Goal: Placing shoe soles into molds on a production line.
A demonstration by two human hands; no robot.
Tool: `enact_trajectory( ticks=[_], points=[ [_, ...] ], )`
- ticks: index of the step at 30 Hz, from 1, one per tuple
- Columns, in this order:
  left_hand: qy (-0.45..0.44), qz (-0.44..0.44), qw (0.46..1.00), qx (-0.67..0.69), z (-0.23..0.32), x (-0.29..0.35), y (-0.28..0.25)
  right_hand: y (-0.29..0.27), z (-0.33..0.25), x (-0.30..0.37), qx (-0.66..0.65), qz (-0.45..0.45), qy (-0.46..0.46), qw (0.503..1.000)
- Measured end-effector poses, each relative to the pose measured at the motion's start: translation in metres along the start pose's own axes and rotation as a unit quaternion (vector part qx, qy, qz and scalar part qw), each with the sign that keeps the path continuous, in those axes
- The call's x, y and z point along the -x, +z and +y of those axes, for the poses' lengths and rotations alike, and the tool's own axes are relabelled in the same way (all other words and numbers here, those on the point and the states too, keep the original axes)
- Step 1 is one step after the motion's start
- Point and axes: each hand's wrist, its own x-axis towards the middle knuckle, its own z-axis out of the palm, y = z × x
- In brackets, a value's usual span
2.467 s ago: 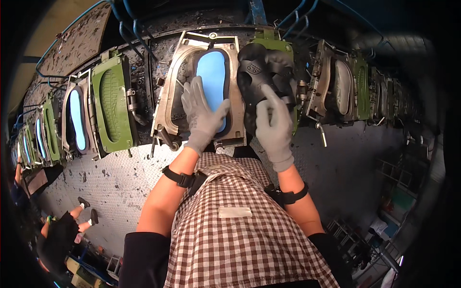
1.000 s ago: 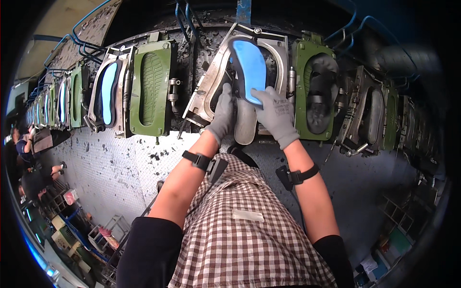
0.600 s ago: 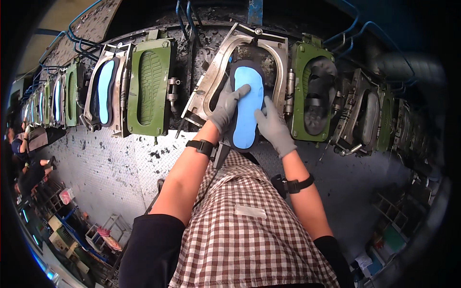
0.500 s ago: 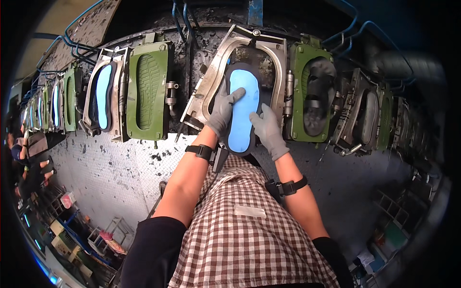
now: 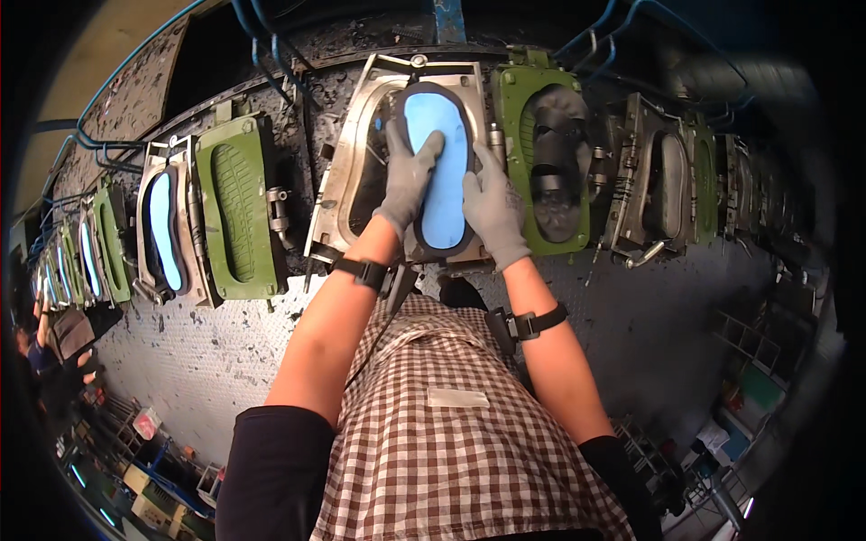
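A blue insole with a dark rim, a shoe-sole piece (image 5: 442, 194), is held between my two grey-gloved hands. It hangs over the silver metal mould frame (image 5: 354, 194) in front of me and covers part of its foot-shaped opening. My left hand (image 5: 408, 176) grips the left edge, its thumb lying on the blue face. On the right edge my right hand (image 5: 493, 203) is closed, with its fingertips partly hidden behind the piece. Beside it to the right, a green mould half (image 5: 517, 90) carries a dark strapped sandal upper (image 5: 557, 167).
To the left stands a green mould half (image 5: 236, 198) with a ridged foot-shaped hollow. Farther left, another blue sole (image 5: 162, 230) sits in a metal frame. More moulds line the bench both ways. Blue bent pipes (image 5: 262, 45) rise behind. Another person (image 5: 54, 347) is at the far left.
Both hands have carried the blue sole piece forward and toward the metal frame. My view has turned, so the moulds sit farther left in the picture.
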Motion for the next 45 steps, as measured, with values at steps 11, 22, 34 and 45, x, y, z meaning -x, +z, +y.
enact_trajectory(
  ticks=[11, 22, 34, 45],
  points=[
    [0.115, -0.071, 0.922, -0.363, 0.019, 0.014, 0.170, -0.132, 0.108, 0.042, -0.092, 0.170, 0.003, 0.981],
    [0.077, -0.297, 0.947, -0.095, -0.077, 0.073, 0.439, -0.375, 0.315, -0.013, -0.180, 0.305, 0.114, 0.928],
    [-0.142, -0.327, 0.861, -0.363, -0.110, 0.120, 0.487, -0.472, 0.407, -0.056, -0.325, 0.211, 0.106, 0.916],
    [-0.070, -0.084, 0.993, 0.045, -0.112, -0.006, 0.534, -0.457, 0.352, -0.140, -0.350, 0.167, 0.069, 0.919]
  ],
)
